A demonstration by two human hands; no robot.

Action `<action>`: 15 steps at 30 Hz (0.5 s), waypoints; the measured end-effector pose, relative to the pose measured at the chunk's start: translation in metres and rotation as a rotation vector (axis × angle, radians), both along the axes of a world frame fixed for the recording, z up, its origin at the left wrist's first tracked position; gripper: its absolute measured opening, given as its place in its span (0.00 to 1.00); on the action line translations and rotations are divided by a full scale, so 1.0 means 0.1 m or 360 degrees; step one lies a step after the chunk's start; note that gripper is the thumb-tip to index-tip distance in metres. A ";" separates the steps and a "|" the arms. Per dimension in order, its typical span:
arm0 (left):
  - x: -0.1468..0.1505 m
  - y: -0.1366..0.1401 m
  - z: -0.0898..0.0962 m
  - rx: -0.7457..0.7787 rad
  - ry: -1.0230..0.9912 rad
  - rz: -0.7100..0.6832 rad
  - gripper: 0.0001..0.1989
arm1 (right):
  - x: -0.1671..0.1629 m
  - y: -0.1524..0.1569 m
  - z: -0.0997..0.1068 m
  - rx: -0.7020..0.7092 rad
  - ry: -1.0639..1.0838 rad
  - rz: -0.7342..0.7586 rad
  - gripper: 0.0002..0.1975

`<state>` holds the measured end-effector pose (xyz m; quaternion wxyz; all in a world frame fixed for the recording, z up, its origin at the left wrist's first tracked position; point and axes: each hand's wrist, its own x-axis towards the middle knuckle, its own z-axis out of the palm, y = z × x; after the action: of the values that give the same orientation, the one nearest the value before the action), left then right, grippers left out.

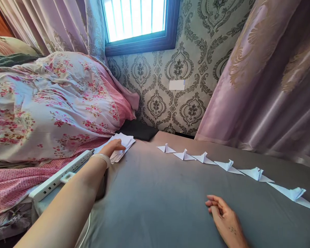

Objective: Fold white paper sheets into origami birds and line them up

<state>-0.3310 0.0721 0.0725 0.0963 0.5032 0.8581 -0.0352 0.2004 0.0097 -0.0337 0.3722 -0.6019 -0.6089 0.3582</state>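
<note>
1. Resting on the white paper stack (128, 140) in the head view, the left hand (113, 147) has bent fingers; whether it pinches a sheet, I cannot tell.
2. Sheets in the stack lie slightly fanned, edges uneven, beside a flat black item (141, 130) and near the power strip (55, 180).
3. The right hand (223, 215) is half-open, fingers loosely curled, over the grey cloth (155, 206).
4. Six folded paper pieces (229, 166) form a slanting row, white, with pointed side wings and raised, creased centres.
</note>
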 end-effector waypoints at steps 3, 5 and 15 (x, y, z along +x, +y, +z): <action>-0.01 0.01 -0.03 0.0021 0.0005 0.0024 0.17 | -0.03 -0.01 0.03 -0.0012 0.0010 -0.0027 0.21; 0.03 0.02 -0.07 0.0056 0.0017 0.0062 0.17 | -0.05 -0.03 0.06 -0.0017 0.0019 -0.0021 0.20; 0.32 -0.12 -0.07 0.0560 -0.0171 0.0421 0.16 | -0.15 -0.12 0.22 0.0137 -0.0041 -0.0046 0.15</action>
<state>-0.2994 0.0604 0.0657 0.0563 0.3965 0.9032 0.1547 0.1854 -0.0027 -0.0118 0.3949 -0.5987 -0.6198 0.3186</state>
